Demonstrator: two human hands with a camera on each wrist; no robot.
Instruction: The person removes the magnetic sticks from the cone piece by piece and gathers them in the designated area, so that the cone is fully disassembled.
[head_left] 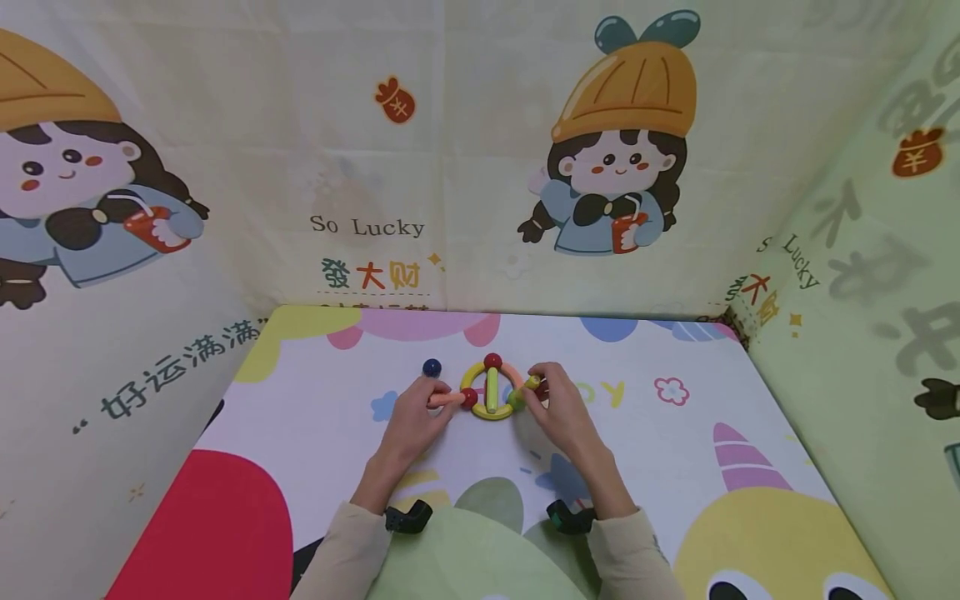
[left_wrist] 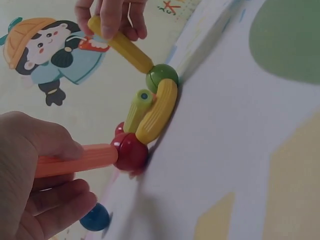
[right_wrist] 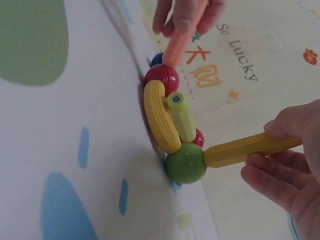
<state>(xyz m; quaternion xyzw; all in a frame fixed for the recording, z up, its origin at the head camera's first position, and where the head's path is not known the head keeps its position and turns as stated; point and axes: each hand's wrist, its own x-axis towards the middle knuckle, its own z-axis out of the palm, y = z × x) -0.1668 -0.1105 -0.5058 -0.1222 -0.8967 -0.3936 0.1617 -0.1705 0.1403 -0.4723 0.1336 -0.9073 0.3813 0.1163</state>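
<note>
A ring of curved rods and balls lies on the table, with a yellow curved rod [right_wrist: 161, 117] at its near side and an orange curved piece [head_left: 513, 374] at its far right. Between finger and thumb, my left hand [head_left: 415, 414] pinches a straight orange rod [left_wrist: 80, 159], whose end meets a red ball [left_wrist: 131, 151] on the ring's left. On the opposite side my right hand [head_left: 558, 408] holds a straight yellow rod [right_wrist: 250, 150] against a green ball [right_wrist: 186, 163]. Inside the ring, a light green rod [head_left: 492, 390] reaches from the far red ball [head_left: 492, 361] toward the near side.
A dark blue ball [head_left: 432, 367] sits apart, just beyond my left hand. The table [head_left: 637, 450] wears a cartoon-printed cover. Printed cloth walls [head_left: 480, 167] rise at the back and along both sides.
</note>
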